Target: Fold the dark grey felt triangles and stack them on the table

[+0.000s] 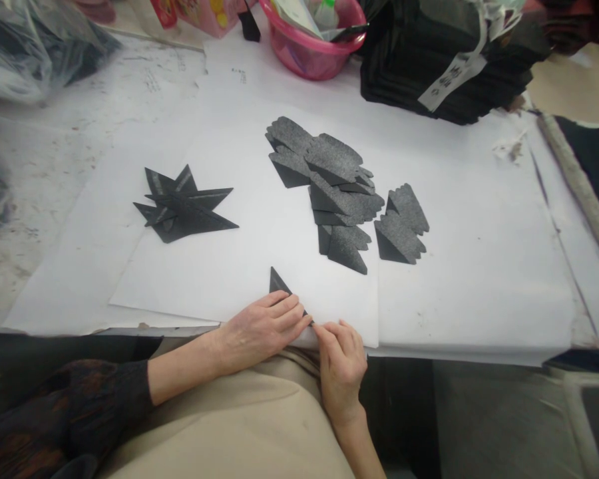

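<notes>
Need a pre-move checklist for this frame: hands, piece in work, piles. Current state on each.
1. Left hand on the black piece: ok, lies across it.
2. Right hand at the piece's near end: ok, but whether it pinches the piece: cannot tell.
3. Piece's edges lined up: cannot tell, the left hand covers much of it.
4. Speckled pieces lying singly: not ok, many overlap.
5. Dark pointed pile apart from both hands: ok, bare white paper shows between.
6. Pink basin away from the hands: ok, at the far side.
</notes>
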### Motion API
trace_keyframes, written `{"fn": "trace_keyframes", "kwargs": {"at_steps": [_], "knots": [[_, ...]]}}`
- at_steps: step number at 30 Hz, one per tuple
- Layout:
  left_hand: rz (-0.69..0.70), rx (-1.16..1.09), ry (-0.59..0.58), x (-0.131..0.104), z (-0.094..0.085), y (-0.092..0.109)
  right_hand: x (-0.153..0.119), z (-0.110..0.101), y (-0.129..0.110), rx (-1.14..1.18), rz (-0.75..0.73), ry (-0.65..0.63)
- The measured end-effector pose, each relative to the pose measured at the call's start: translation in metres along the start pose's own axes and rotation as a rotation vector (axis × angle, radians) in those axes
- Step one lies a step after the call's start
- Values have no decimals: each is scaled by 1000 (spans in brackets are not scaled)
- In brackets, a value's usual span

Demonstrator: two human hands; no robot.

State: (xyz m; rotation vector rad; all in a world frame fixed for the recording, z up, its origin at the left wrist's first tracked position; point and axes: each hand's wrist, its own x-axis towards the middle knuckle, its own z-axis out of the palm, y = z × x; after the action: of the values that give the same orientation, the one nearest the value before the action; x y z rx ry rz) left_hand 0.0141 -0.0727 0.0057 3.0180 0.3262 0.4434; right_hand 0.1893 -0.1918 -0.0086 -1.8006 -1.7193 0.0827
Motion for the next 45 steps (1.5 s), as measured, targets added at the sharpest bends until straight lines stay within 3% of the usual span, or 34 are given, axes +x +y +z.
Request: {"fn": "trace_keyframes", "kwargs": {"at_steps": [11, 36, 45], "knots": [[26, -46, 14, 0, 3, -2, -3, 1, 3, 84, 67, 35], [29, 61, 11, -1, 3, 4, -4, -7, 5, -98, -103, -107], [8, 5, 9, -2, 4, 3, -8, -12, 3, 17, 38, -15]]}}
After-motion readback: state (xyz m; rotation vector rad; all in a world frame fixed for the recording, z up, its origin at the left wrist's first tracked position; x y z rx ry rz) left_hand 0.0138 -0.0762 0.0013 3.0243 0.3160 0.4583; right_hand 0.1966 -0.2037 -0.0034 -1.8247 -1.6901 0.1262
